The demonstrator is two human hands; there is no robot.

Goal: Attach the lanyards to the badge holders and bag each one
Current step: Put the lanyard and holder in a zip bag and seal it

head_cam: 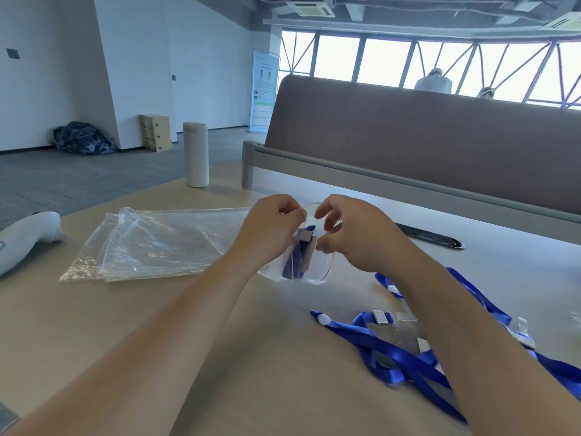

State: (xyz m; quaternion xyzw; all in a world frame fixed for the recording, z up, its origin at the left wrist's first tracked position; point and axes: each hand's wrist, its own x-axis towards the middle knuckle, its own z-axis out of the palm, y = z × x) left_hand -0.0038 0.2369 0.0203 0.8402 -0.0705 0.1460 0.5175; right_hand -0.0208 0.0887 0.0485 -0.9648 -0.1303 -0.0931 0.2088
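Left hand [273, 225], right hand [352, 234]: both pinch the bag [317, 272] mouth, mid-desk [276, 357]. Lanyard [289, 265] sits inside. Risk: strap end near the opening gets caught as you seal, leaving a gap.

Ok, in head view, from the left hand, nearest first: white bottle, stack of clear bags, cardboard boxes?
1. stack of clear bags, just left of the left hand.
2. white bottle, at the table's far edge.
3. cardboard boxes, by the far wall.
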